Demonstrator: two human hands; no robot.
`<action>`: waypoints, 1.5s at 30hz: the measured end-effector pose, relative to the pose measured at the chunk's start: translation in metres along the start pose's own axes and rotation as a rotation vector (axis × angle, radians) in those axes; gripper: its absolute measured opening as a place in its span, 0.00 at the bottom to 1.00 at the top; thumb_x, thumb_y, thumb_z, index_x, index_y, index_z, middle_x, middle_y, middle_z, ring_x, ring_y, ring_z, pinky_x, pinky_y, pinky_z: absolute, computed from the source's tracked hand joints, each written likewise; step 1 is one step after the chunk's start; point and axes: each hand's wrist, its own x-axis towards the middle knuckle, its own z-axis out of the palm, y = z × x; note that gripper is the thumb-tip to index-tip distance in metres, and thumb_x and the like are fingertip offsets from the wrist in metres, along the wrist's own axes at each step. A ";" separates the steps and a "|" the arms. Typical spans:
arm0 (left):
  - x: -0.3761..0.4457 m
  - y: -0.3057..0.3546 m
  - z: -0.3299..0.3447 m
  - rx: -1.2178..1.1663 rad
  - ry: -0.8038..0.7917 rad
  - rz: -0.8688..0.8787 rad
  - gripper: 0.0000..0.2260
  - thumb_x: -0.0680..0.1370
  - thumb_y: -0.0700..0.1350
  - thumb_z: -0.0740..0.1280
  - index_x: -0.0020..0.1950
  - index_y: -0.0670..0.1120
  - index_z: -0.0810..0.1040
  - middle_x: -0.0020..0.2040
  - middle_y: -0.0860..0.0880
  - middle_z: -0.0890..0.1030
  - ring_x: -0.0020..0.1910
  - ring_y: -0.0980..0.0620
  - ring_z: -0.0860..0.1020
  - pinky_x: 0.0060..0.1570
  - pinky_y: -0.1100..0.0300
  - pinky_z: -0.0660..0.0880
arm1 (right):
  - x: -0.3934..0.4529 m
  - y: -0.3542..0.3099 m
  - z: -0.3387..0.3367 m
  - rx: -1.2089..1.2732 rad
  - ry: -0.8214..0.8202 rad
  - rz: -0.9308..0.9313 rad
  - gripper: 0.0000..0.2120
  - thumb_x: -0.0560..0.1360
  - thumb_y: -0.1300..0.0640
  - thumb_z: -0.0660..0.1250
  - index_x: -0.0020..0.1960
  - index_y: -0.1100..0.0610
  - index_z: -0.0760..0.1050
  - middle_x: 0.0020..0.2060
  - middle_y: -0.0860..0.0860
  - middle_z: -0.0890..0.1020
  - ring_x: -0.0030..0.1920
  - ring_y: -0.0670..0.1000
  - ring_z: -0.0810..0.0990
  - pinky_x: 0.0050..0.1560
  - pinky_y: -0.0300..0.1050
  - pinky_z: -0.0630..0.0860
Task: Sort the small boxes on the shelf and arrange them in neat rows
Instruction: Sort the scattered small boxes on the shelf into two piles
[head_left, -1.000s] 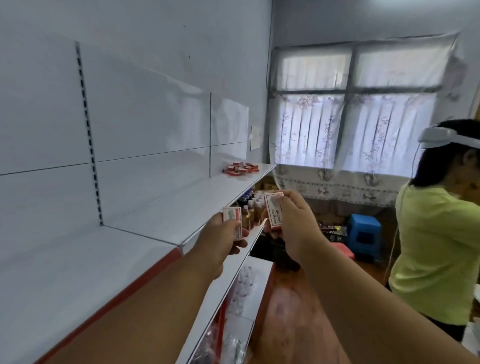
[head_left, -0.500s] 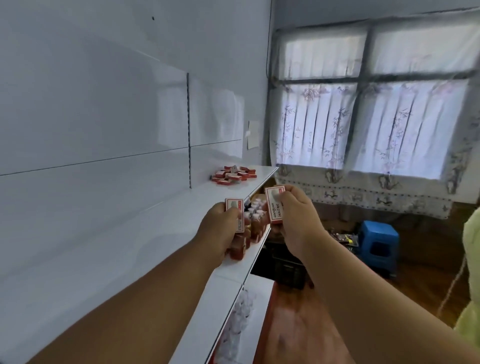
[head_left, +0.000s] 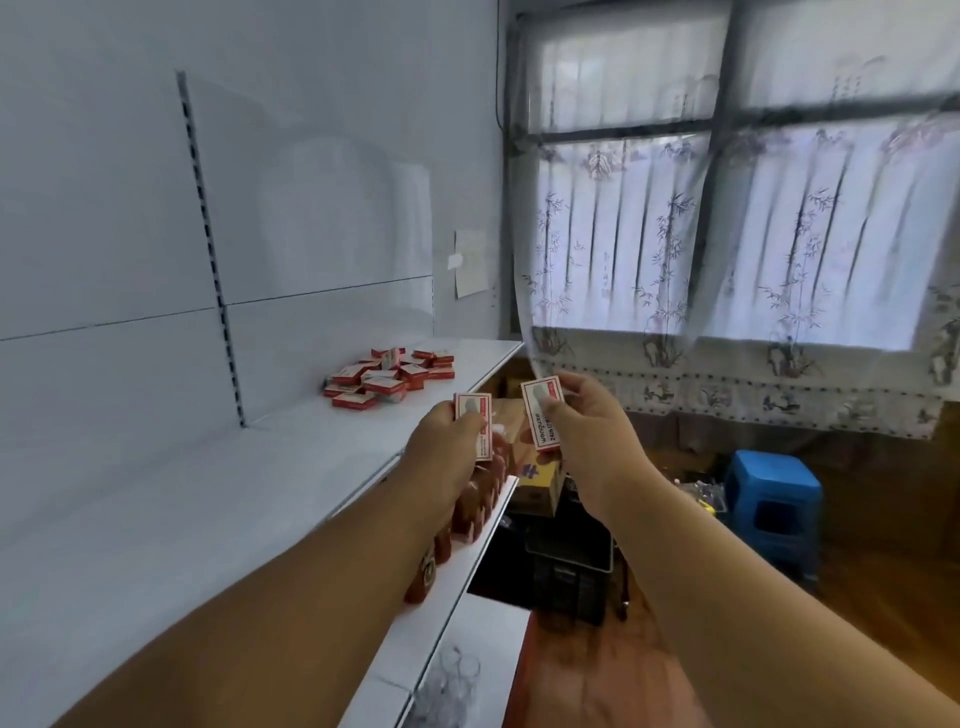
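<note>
A heap of small boxes (head_left: 390, 378) lies on the top shelf (head_left: 218, 488), far end, near the window (head_left: 727, 208). My left hand (head_left: 447, 447) and right hand (head_left: 587, 441) are side by side beyond the shelf's front edge. Stool (head_left: 773, 499) stands right, below.

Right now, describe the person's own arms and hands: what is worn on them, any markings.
Both forearms are bare as far as the frame shows: no sleeves, gloves, watch or bracelet in view. The left hand and right hand show no rings that can be made out. No markings visible on either arm. The fingernails are too small to judge.
</note>
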 end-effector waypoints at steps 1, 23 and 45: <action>0.019 0.000 0.012 -0.005 0.014 -0.026 0.14 0.80 0.54 0.58 0.62 0.52 0.76 0.52 0.49 0.83 0.49 0.49 0.83 0.53 0.48 0.81 | 0.021 0.005 -0.007 -0.001 -0.007 0.023 0.08 0.80 0.58 0.63 0.59 0.52 0.75 0.43 0.53 0.85 0.41 0.53 0.86 0.43 0.54 0.84; 0.430 0.012 0.129 -0.023 0.135 0.016 0.07 0.83 0.46 0.56 0.59 0.52 0.71 0.48 0.48 0.83 0.42 0.48 0.84 0.46 0.52 0.80 | 0.481 0.117 -0.018 -0.013 -0.126 0.081 0.09 0.80 0.59 0.64 0.59 0.51 0.74 0.49 0.53 0.83 0.48 0.55 0.84 0.50 0.55 0.83; 0.523 -0.029 0.101 0.685 1.021 -0.352 0.07 0.76 0.51 0.70 0.52 0.55 0.75 0.45 0.57 0.81 0.43 0.56 0.81 0.46 0.52 0.81 | 0.652 0.205 0.157 -0.078 -1.032 -0.028 0.10 0.76 0.57 0.69 0.55 0.51 0.72 0.42 0.50 0.82 0.41 0.52 0.84 0.35 0.47 0.78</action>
